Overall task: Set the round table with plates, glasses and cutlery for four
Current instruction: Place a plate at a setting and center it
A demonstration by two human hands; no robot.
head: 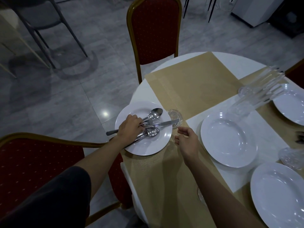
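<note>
I have my left hand (130,127) closed on the cutlery (150,125) piled on the plate (162,145) under it, my right hand (187,142) loose and empty beside it, so four plates are out but cutlery and glasses (256,94) remain unsorted

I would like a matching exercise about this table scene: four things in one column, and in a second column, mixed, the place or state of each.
Things:
1. left hand
2. right hand
3. small glass
4. knife

Places or states:
A. upright on the placemat, just beside the plate's rim
B. open and empty, over the placemat
C. on the cutlery piled in the plate
D. lying across the plate, tip pointing toward the glass

Pairs: 1-C, 2-B, 3-A, 4-D
</note>
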